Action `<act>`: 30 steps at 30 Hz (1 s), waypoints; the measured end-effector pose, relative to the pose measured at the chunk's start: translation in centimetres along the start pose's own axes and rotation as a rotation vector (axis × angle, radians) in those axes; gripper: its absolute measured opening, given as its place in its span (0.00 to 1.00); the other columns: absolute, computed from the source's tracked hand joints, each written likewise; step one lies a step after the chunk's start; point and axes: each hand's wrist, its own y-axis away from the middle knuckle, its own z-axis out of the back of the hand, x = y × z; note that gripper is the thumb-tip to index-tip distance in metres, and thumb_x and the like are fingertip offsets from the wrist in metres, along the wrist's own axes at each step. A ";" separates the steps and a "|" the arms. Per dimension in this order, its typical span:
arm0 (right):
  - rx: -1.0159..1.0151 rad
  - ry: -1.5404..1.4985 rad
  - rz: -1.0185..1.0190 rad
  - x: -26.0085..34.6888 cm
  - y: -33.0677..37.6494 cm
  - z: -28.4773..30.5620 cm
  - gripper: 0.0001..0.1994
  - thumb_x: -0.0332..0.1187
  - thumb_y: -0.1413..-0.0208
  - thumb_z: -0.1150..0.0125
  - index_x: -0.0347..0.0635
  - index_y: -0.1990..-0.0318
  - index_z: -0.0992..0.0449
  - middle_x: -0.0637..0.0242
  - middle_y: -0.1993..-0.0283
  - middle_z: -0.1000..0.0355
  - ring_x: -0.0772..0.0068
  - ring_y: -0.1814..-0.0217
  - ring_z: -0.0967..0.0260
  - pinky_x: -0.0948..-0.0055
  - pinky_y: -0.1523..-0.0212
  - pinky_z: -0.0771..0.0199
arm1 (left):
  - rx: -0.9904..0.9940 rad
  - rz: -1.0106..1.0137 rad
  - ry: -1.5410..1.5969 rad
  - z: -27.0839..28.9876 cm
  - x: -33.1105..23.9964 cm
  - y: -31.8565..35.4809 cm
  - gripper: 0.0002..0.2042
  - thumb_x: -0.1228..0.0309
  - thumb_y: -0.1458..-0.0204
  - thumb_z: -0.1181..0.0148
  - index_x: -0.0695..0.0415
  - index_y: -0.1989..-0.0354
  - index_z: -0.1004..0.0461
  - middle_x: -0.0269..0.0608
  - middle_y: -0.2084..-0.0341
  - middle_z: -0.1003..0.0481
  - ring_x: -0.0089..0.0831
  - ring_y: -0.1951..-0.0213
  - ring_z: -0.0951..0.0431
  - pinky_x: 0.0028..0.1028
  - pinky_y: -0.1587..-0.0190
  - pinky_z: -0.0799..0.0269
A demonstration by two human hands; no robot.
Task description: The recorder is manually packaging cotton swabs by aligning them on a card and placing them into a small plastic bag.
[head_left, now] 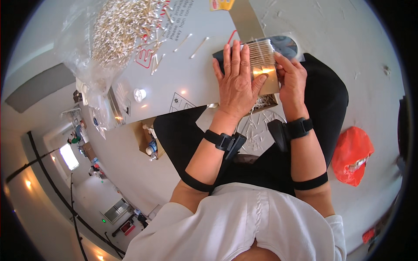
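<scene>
A clear-fronted pack of cotton swabs (262, 55) with a shiny gold band lies at the right edge of the grey box top. My left hand (237, 80) rests flat over its left side, fingers stretched out and the thumb on the gold band. At the pack's right edge, my right hand (291, 78) pinches it with bent fingers; the thumb is partly hidden. Just beneath the pack, an open carton (271, 103) holds loose swabs. Several single swabs (200, 47) are scattered to the left of my hands.
A clear plastic bag (72, 56) with a big heap of cotton swabs (119, 32) covers the far left of the grey box (196, 80). A small white cap (139, 95) sits nearer. On the floor are a red bag (352, 156) and a cardboard box (141, 137) with bottles.
</scene>
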 end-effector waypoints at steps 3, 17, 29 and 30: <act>-0.019 0.030 -0.002 0.4 0.3 -0.1 0.12 0.29 0.51 0.29 0.45 0.78 0.28 0.76 0.79 0.33 0.87 0.81 0.43 0.84 0.79 0.45 | -0.215 0.054 0.076 0.4 2.3 -0.1 0.33 0.57 0.44 0.44 0.60 0.33 0.44 0.52 0.34 0.44 0.51 0.32 0.48 0.53 0.34 0.58; -0.141 -0.180 0.006 0.4 0.2 1.2 0.13 0.42 0.39 0.39 0.46 0.71 0.28 0.77 0.76 0.36 0.86 0.76 0.44 0.84 0.76 0.45 | -0.272 0.066 0.285 3.0 10.0 -14.2 0.13 0.75 0.54 0.35 0.55 0.57 0.24 0.43 0.58 0.26 0.44 0.50 0.30 0.40 0.49 0.31; -0.121 -0.194 -0.010 0.5 0.4 1.0 0.11 0.38 0.41 0.37 0.46 0.71 0.28 0.76 0.76 0.35 0.86 0.76 0.43 0.84 0.76 0.44 | -0.113 0.215 0.348 2.5 12.2 -16.5 0.10 0.74 0.62 0.28 0.59 0.72 0.23 0.41 0.69 0.24 0.36 0.65 0.24 0.32 0.61 0.27; -0.121 -0.189 -0.016 0.5 0.2 0.9 0.11 0.38 0.41 0.36 0.46 0.71 0.28 0.77 0.76 0.35 0.86 0.77 0.43 0.84 0.76 0.44 | -0.089 0.267 0.491 2.6 12.5 -16.6 0.10 0.76 0.62 0.28 0.60 0.72 0.24 0.40 0.73 0.24 0.32 0.70 0.24 0.30 0.65 0.27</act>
